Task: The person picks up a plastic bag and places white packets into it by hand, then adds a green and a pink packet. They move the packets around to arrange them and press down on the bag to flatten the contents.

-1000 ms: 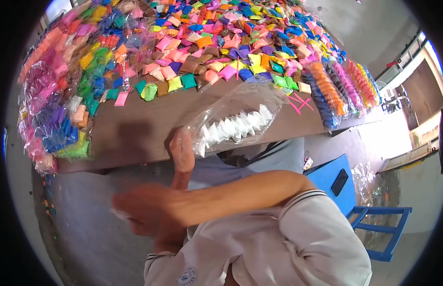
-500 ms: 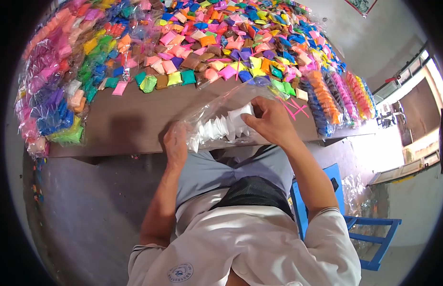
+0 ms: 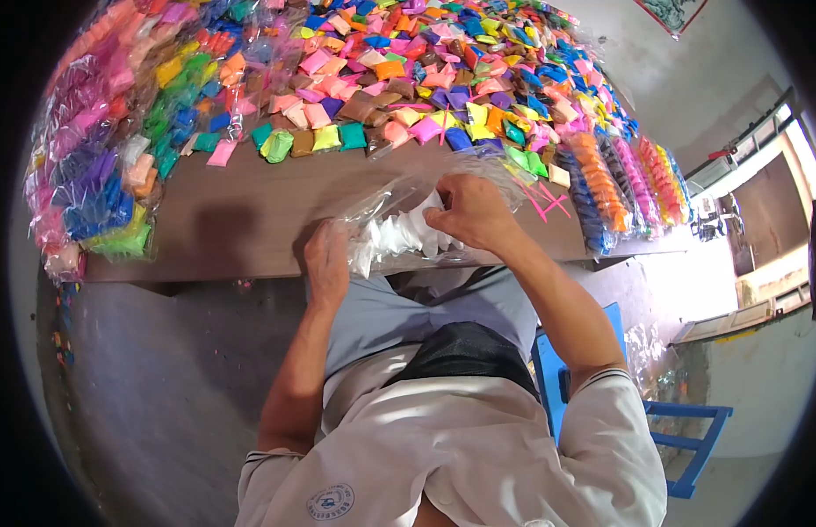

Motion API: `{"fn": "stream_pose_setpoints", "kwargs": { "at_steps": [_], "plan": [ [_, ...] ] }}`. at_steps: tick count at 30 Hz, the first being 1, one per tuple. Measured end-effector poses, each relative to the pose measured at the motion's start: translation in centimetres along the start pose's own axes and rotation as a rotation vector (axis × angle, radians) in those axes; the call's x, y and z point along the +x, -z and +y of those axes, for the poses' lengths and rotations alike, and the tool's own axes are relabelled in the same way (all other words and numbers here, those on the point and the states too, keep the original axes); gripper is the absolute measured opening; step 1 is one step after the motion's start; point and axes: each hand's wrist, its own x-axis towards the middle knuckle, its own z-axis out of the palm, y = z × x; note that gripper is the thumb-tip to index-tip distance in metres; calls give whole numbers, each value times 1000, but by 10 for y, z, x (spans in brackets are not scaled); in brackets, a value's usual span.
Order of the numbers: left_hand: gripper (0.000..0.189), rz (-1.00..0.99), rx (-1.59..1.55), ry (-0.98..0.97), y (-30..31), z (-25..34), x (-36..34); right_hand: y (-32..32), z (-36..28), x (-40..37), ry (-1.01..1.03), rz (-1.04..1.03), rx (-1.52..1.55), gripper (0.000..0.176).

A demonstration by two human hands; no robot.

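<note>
Over table (image 3: 232, 220), left hand (image 3: 327, 262) gripping bag (image 3: 392, 204); right hand (image 3: 471, 211) on packets (image 3: 395, 235)

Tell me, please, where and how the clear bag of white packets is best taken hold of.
Probably at its narrow near end, pinched from the table-edge side, where the left hand grips it: the clear bag lies lengthwise on the table with the white packets in a row inside, so holding that end leaves the wider end free for the right hand.
</note>
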Motion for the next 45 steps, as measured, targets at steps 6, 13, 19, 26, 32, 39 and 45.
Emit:
{"fn": "stream_pose_setpoints", "kwargs": {
  "at_steps": [6, 13, 19, 26, 32, 39, 45],
  "plan": [
    [28, -1, 49, 1, 1, 0, 0, 11, -4, 5, -31, -122, -120, 31],
    [28, -8, 27, -13, 1, 10, 0, 2, -10, 10, -6, -117, -168, 31],
    [25, 2, -29, -2, 1, 9, 2, 2, -2, 15, -29, -197, -20, 30],
    [35, -26, -18, 75, 16, 5, 15, 10, -4, 17, -222, -417, 262, 34],
    [39, -3, 14, 80, 25, 3, 18, -2, -17, 14, 8, -220, -81, 34],
    [45, 23, 58, 84, 22, 7, 14, -19, -26, 20, 9, -293, -225, 35],
    [41, 50, 37, 54, 21, 6, 12, -33, -29, 19, 54, -320, -280, 35]
  ]
}}
